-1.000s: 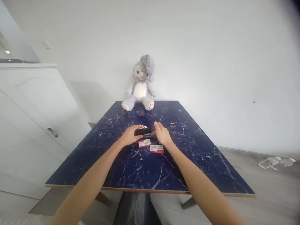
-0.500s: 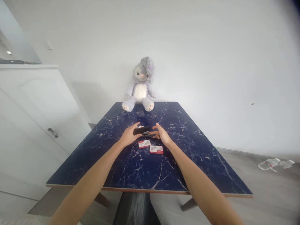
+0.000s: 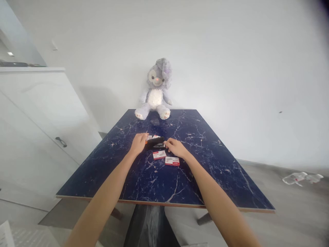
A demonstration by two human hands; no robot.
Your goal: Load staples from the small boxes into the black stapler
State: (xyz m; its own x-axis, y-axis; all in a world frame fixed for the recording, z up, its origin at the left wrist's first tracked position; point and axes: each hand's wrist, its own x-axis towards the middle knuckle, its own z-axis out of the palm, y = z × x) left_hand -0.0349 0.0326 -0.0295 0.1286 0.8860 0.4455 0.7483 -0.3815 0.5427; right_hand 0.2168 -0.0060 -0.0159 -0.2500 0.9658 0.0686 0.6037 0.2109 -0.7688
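A black stapler (image 3: 155,141) lies mid-table with its top cover raised, and its metal staple channel shows below. My left hand (image 3: 139,143) is closed around the stapler's left end, where a small orange patch shows at the fingers. On the other side, my right hand (image 3: 176,147) has its fingers pinched together at the stapler's right end; whether a small piece is between them is hidden. Two red-and-white staple boxes, a left one (image 3: 159,155) and a right one (image 3: 172,161), lie flat in front of the stapler. More red-and-white boxes (image 3: 155,137) peek out behind it.
A grey plush toy (image 3: 156,91) sits at the back of the blue marbled table (image 3: 205,164), against the white wall. A white cabinet (image 3: 33,130) stands to the left. Clear plastic bottles (image 3: 295,178) lie on the floor at right.
My right hand's fingers, spread earlier, have come together at the stapler's right end. My left hand has closed at the left end. The view has shifted slightly.
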